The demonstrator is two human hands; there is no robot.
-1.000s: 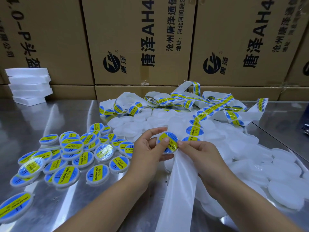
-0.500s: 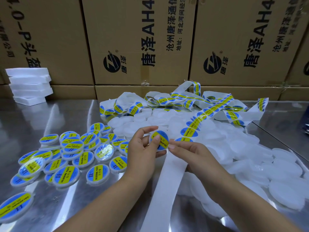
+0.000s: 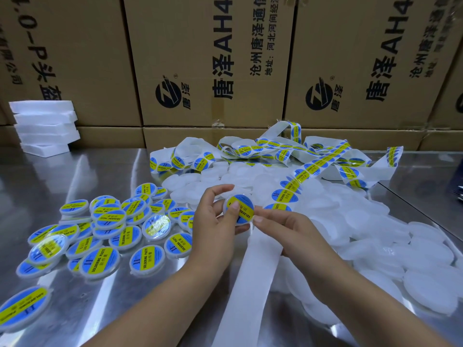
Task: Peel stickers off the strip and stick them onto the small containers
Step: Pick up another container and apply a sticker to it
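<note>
At frame centre, the left hand (image 3: pixel 213 221) grips a small round container (image 3: pixel 239 209) labelled "SOLDERING PASTE"; the right hand (image 3: pixel 283 226) pinches the sticker strip (image 3: pixel 308 169). Cardboard boxes (image 3: pixel 213 58) behind read "AH4".

Stickers on labelled containers (image 3: pixel 104 263) read "SOLDERING PASTE", "II". Cardboard boxes (image 3: pixel 210 58) behind: "唐泽 AH4", "沧州唐泽通信", "地址: 河北河间经济". Left box (image 3: pixel 62 46): "0-P头盔".
</note>
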